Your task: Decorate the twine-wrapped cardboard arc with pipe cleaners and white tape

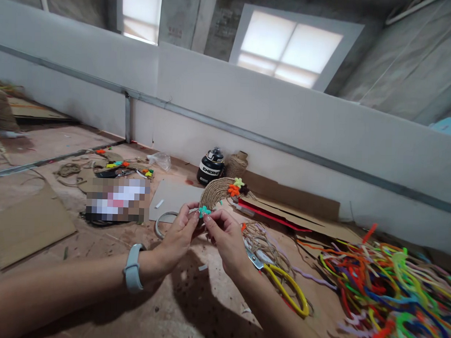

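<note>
A teal flower (204,211) is pinched between my two hands, just below the left end of a twine-wrapped arch (215,191). My left hand (182,231) has its thumb and fingers closed on the flower's left side. From the right, my right hand (226,238) grips the same flower with thumb and fingertips. Orange (233,190), pale yellow (239,183) and dark brown (244,190) flowers sit at the arch's upper right. Whether the teal flower touches the arch is hard to tell.
Yellow-handled scissors (288,289) and loose twine (263,242) lie right of my hands. Colourful pipe cleaners (391,288) pile at far right. A black jar (211,167) and twine spool (236,164) stand behind. A grey ring (159,226) and cardboard (31,224) lie left.
</note>
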Demonstrator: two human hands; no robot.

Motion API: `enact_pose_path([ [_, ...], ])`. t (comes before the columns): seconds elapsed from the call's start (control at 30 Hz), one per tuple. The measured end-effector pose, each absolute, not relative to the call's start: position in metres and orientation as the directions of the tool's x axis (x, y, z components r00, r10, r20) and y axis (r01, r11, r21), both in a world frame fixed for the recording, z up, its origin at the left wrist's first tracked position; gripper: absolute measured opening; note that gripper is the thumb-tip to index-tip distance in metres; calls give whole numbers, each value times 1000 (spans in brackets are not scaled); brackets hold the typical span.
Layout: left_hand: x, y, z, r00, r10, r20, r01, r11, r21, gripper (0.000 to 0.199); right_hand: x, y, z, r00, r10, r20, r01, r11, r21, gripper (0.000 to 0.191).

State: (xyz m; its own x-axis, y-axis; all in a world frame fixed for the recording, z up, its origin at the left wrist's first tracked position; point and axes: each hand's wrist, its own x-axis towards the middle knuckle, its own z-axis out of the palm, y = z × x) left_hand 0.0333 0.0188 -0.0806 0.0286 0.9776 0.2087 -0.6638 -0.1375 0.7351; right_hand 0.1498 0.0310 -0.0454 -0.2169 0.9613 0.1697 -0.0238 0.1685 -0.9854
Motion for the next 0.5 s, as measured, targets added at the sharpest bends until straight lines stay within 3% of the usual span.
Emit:
enact_pose_path([
  [0.27,32,14,-79,4,970,241,-619,-187,763,39,144,25,-48,-213,974,80,-52,71,-996,41],
  [0.5,29,14,-80,-16,972,235,-574,-202,794,37,141,20,-41,-266,958,-108,-171,-157,-973,49],
])
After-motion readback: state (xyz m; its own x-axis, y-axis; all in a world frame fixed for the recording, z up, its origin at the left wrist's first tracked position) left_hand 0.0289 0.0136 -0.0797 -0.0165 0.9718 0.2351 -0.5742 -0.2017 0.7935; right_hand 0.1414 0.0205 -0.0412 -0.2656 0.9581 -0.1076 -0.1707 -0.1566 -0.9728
